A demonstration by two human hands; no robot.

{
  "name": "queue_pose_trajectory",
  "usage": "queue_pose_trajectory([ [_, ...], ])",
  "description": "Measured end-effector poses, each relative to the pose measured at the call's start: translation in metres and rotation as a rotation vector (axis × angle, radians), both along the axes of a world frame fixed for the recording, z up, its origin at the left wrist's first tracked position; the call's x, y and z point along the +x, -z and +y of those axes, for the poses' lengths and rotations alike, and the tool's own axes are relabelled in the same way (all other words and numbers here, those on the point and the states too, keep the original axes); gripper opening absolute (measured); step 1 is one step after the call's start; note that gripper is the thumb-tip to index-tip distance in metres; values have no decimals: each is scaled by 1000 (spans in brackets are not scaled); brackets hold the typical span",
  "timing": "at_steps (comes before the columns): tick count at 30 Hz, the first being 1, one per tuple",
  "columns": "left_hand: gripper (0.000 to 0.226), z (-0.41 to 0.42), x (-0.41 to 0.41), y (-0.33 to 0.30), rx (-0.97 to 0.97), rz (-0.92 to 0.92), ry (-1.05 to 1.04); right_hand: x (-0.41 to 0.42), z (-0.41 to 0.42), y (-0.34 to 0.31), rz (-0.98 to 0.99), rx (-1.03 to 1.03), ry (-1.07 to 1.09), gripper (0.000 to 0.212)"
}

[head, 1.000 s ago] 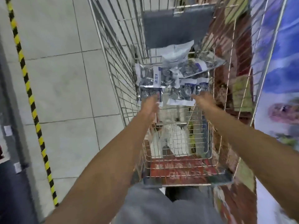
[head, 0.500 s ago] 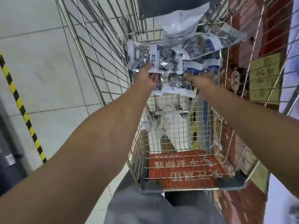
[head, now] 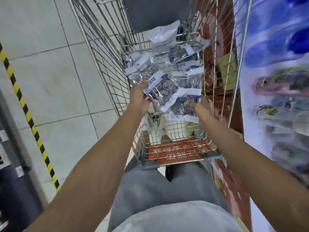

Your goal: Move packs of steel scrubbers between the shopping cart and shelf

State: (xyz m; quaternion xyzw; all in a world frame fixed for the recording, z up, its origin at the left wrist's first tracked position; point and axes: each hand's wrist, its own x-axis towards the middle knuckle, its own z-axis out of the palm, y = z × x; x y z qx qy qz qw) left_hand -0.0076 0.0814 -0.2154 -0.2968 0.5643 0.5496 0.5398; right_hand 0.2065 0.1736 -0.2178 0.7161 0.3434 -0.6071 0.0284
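Several clear packs of steel scrubbers with blue-and-white labels lie heaped in the wire shopping cart (head: 107, 52). My left hand (head: 138, 97) grips one scrubber pack (head: 160, 88) by its near edge, lifted and tilted above the pile. My right hand (head: 198, 108) pinches another scrubber pack (head: 182, 104) at its lower right, also raised off the heap. More packs (head: 180, 54) rest behind them toward the cart's far end. The shelf (head: 275, 81) stands to the right, blurred.
The cart's red child-seat flap (head: 177, 153) lies near my waist. Tiled floor (head: 50, 81) spreads to the left, crossed by a yellow-and-black hazard stripe (head: 26, 113). A dark fixture (head: 15, 181) stands at the far left. The cart's right side sits close to the shelf.
Both hands reached into the pile, closed on a pack each and have lifted them up toward me; the view has shifted with my head.
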Motion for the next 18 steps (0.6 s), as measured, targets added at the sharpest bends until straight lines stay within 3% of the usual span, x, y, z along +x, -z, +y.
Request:
queue_pose_trajectory([
  [1, 29, -8, 5, -17, 13, 12, 17, 7, -5, -16, 21, 4, 3, 48],
  [5, 45, -38, 22, -81, 109, 62, 69, 30, -21, -77, 61, 46, 45, 74],
  [10, 60, -71, 37, -140, 190, 135, 193, 58, -45, -142, 132, 87, 79, 83],
  [13, 78, -91, 39, -164, 123, 213, 321, 73, -65, -176, 177, 194, 71, 83],
  [16, 49, -109, 40, -186, 144, 242, 376, 89, -90, -204, 238, 203, 130, 88],
  [18, 19, -120, 42, -194, 187, 263, 398, 103, -111, -220, 238, 174, 128, 75],
])
